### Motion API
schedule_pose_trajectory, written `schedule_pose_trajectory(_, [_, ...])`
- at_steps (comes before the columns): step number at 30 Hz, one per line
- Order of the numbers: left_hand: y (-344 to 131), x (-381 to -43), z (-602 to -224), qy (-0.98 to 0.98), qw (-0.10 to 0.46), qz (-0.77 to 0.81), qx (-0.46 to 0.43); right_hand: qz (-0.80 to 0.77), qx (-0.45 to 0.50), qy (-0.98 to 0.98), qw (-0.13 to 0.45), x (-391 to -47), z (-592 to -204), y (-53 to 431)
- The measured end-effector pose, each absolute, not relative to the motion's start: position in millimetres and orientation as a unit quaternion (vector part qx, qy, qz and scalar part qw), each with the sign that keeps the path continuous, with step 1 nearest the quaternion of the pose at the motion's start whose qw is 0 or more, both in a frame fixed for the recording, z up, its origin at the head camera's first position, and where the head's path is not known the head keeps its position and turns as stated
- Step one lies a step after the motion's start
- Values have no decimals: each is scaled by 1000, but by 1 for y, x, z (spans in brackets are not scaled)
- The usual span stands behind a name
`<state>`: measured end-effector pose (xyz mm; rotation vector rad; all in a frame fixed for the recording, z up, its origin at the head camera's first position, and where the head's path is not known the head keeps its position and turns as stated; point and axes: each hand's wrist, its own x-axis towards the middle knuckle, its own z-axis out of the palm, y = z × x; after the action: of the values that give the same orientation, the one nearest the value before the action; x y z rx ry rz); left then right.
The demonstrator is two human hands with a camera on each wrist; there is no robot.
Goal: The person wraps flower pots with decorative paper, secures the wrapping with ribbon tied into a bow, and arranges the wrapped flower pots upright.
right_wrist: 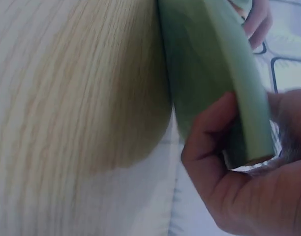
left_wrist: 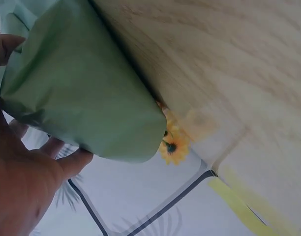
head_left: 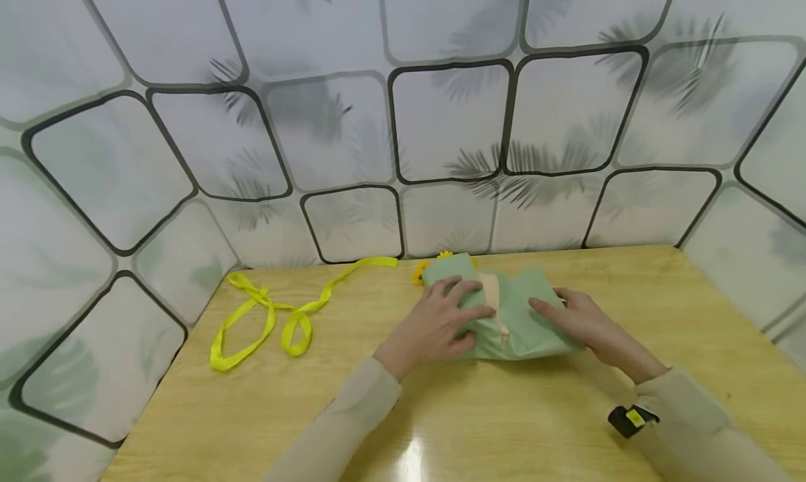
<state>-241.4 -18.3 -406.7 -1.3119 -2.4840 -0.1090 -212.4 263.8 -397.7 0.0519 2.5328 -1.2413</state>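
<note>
Pale green wrapping paper (head_left: 535, 321) lies folded into a bundle toward the back of the table, with a peach strip (head_left: 490, 296) showing on it. Orange-yellow flowers (left_wrist: 173, 146) poke out beyond its far left end; the rest of them is hidden by the paper. My left hand (head_left: 434, 324) holds the bundle from above, fingers spread over its left part and thumb at the near side. At the right end, my right hand (head_left: 592, 324) grips the paper's edge between thumb and fingers, as the right wrist view (right_wrist: 239, 182) shows.
A loose yellow ribbon (head_left: 302, 317) lies in loops on the left of the wooden table (head_left: 302, 405). Patterned white walls (head_left: 450, 122) enclose the table at the back and sides. A black band with a yellow piece (head_left: 634, 417) hangs at the right sleeve.
</note>
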Motion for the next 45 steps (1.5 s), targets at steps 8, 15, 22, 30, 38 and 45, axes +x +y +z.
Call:
schedule_pose_trajectory(8, [-12, -241, -405, -876, 161, -32, -453, -445, -37, 886, 126, -210, -389, 254])
schedule_pose_trajectory(15, [-9, -241, -410, -884, 158, -56, -437, -506, -50, 854, 111, -210, -372, 247])
schedule_pose_trajectory(22, [-8, -242, -410, -885, 152, -50, -437, -461, -8, 879, 117, -218, -379, 256])
schedule_pose_trajectory(30, [-5, -242, -408, -889, 151, -31, -431, -425, 32, 883, 197, -234, -406, 271])
schedule_pose_trajectory(38, [-2, -240, -406, -894, 155, -24, -421, -408, 28, 896, 175, -250, -414, 264])
schedule_pose_trajectory(45, [0, -238, -407, -893, 166, -15, -419, -330, -3, 938, 107, -252, -414, 258])
